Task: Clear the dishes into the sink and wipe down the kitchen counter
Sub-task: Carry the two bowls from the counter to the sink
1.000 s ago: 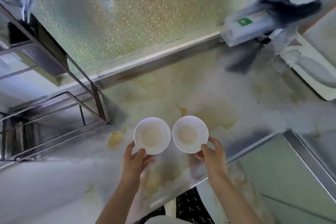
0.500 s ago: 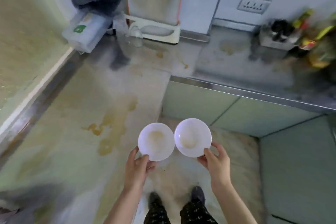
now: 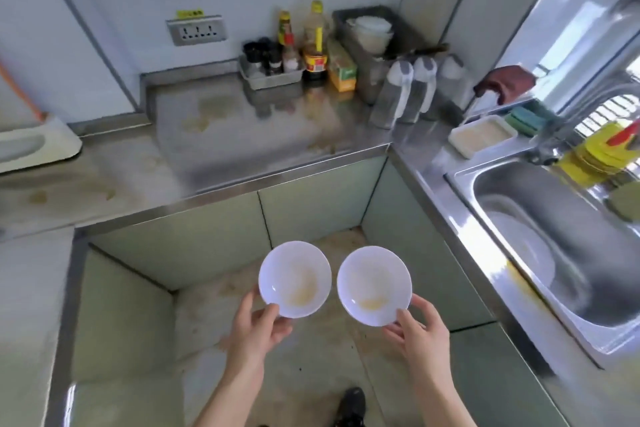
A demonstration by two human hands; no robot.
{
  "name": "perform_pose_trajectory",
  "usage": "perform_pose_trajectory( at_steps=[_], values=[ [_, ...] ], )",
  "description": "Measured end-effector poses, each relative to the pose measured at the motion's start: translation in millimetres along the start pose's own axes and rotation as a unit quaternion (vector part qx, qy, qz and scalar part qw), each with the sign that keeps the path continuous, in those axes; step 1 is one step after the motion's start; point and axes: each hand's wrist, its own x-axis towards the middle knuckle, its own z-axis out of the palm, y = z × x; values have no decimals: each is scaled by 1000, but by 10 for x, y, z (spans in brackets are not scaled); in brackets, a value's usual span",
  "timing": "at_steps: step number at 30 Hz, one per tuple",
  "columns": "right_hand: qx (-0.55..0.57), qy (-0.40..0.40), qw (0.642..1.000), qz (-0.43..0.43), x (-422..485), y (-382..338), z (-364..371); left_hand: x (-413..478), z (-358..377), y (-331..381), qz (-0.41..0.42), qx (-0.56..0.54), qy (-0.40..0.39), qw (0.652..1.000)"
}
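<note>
I see left hand (image 3: 258, 326) pinching rim of left bowl (image 3: 294, 279), right hand (image 3: 420, 333) pinching right bowl (image 3: 374, 286); both above floor, sink (image 3: 540, 215) to right.

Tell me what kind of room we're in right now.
Most likely a small home kitchen: a steel sink is set into a stained steel counter, and sauce bottles stand against the wall.
</note>
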Motion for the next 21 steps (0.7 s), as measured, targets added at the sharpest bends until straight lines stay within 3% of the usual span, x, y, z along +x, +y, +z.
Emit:
perform_pose_trajectory(
  at_steps=[11, 21],
  values=[
    [126, 184, 975, 16, 1178, -562, -1637, 359, 2544, 111, -11, 105, -175, 979],
    [206, 350, 913, 47, 2209, -628, -2386, 1150, 4559, 31, -39, 269, -349, 897]
  ],
)
